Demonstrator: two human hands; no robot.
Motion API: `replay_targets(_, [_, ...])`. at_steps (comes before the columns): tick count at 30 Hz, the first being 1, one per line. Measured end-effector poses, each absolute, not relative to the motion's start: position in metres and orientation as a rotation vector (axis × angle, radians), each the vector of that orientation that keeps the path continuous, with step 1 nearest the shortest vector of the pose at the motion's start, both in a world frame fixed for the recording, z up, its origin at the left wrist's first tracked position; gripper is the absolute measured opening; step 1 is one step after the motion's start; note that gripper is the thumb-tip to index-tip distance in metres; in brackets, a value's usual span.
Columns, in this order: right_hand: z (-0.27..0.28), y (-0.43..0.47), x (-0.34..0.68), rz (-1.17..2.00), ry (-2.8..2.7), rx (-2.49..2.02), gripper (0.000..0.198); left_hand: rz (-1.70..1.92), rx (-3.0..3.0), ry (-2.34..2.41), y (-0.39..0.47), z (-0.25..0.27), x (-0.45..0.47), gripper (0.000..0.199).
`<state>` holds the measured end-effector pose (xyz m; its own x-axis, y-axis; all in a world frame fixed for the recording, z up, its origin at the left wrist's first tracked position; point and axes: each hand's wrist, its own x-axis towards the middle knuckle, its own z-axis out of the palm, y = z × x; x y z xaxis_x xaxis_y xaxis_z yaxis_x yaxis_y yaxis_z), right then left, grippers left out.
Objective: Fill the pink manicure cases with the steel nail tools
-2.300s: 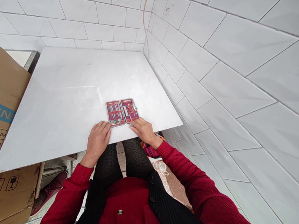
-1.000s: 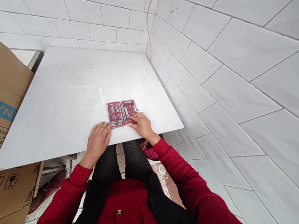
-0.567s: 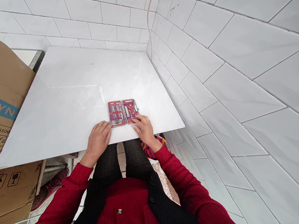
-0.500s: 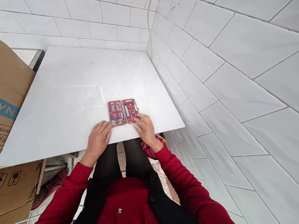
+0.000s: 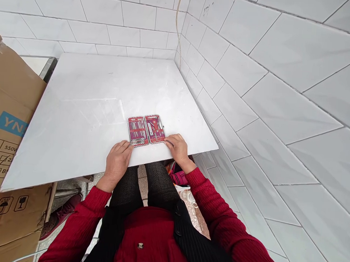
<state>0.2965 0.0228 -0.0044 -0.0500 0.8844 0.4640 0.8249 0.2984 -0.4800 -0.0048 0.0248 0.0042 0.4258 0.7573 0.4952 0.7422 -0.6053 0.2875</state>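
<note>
An open manicure set [image 5: 146, 130] lies flat near the table's front edge, its two halves spread side by side. Slim metal tools fill the left half, with nail clippers [image 5: 138, 141] along its bottom. In the right half are a pair of scissors [image 5: 156, 139] and other small tools, held against the red lining. My left hand [image 5: 117, 159] grips the lower left corner of the case between thumb and fingers. At the lower right corner, my right hand [image 5: 178, 148] pinches the edge of the case.
The white table [image 5: 86, 79] reaches back to a tiled wall [image 5: 109, 33], with another tiled wall on the right. A large cardboard box [image 5: 12, 99] stands against the left side. Below the front edge are my legs [image 5: 157, 185] and a shoe [image 5: 62, 215].
My right hand has moved off the lower tools in the right half, out to the case's lower right corner. My left hand stays at the left corner. The view has shifted slightly.
</note>
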Motion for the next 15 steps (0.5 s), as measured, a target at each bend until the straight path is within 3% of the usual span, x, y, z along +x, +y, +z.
replay_targets(15, [0.0025, 0.0210, 0.2933, 0.105, -1.866, -1.590, 0.023, 0.951, 2.710, 1.395, 0.0202, 0.0057, 0.0013, 0.032])
